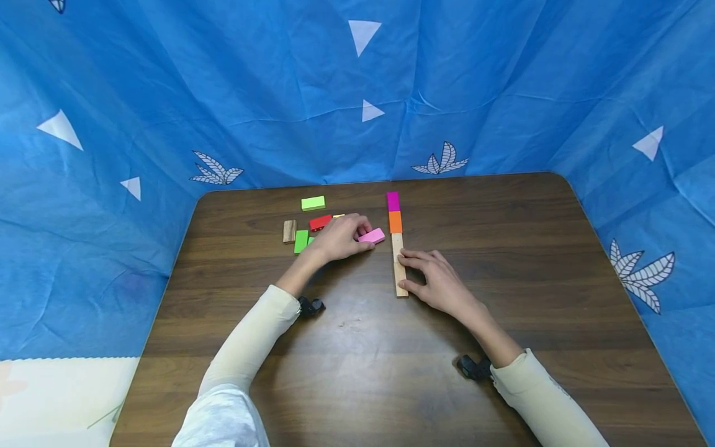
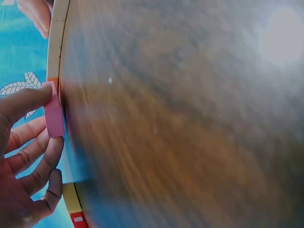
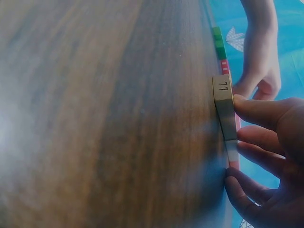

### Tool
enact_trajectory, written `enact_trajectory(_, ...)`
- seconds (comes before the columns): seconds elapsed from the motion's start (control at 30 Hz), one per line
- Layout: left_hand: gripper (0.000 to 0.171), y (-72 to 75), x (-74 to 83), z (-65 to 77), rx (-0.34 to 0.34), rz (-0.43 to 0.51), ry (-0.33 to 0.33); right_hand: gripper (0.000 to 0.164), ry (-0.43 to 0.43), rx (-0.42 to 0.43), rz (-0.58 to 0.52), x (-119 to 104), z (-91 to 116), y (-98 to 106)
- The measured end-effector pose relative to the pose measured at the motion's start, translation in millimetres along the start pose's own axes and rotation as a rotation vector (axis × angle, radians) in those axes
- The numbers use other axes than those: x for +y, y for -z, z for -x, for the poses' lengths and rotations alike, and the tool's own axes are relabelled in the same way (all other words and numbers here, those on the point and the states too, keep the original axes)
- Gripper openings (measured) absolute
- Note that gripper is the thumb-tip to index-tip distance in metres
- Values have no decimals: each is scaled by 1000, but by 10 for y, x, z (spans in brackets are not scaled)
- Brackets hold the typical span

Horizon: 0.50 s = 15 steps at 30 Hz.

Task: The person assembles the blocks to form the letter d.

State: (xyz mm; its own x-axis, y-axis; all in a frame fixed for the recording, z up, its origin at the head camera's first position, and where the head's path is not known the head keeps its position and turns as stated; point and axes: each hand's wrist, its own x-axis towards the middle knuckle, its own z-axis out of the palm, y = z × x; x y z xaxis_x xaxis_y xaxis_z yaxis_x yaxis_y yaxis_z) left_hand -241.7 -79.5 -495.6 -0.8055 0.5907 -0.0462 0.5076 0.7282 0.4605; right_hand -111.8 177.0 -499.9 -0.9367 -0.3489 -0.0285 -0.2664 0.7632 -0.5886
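Pink block point(image 1: 372, 236) is pinched between the thumb and fingers of your left hand point(image 1: 341, 239); it sits left of the row point(image 1: 393, 201), near but apart from it, about level with the joint between the orange block point(image 1: 395, 222) and the plain blocks point(image 1: 397, 243). Your right hand point(image 1: 439, 282) has its fingers spread, tips touching the plain blocks. This looks like lining pieces up end to end. Press only lightly with the right fingertips, so that no joint opens, and bring the pink piece round clear of the row, not across it. Since it points slantwise at the row, turn it lengthwise before you lower it flat on the counter point(image 1: 346, 372), then nudge it until the end faces meet. Whether it is lifted just now, the views don't settle.

It is a small oblong, flat-sided, with neat straight edges and an even pink over what your fingers leave showing, lighter on its top face.
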Motion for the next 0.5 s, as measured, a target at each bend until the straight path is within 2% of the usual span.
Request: enact_trajectory(0.5, 35, -59, 71, -49, -2, -18, -14, 59, 2, 1, -7, 2, 3, -3)
